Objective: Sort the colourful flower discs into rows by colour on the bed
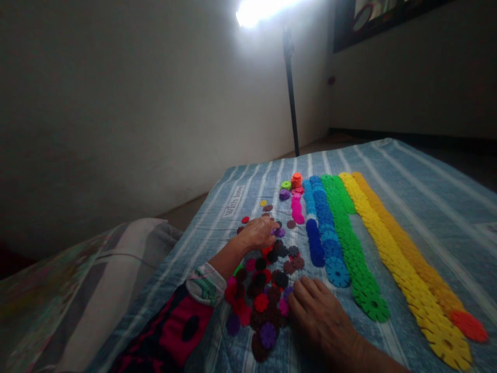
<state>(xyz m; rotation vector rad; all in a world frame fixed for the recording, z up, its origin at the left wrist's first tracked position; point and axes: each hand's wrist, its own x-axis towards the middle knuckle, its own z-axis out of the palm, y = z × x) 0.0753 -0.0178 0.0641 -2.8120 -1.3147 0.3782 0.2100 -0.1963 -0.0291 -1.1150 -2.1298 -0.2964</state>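
My left hand reaches over a mixed pile of small notched plastic discs, its index finger stretched out and thumb apart. A purple disc lies right by those fingertips. Lower down, my right hand rests on the cloth at the pile's right edge, fingers curled under and their tips hidden. Whether anything sits inside them I cannot make out. Around both hands lie brown discs, a red disc, black discs and a purple disc, many overlapping.
Right of the pile run overlapping rows of discs: pink, dark blue, blue, green, yellow and orange-yellow. An orange-red disc ends the last row. A lit lamp on a stand rises behind the striped cloth.
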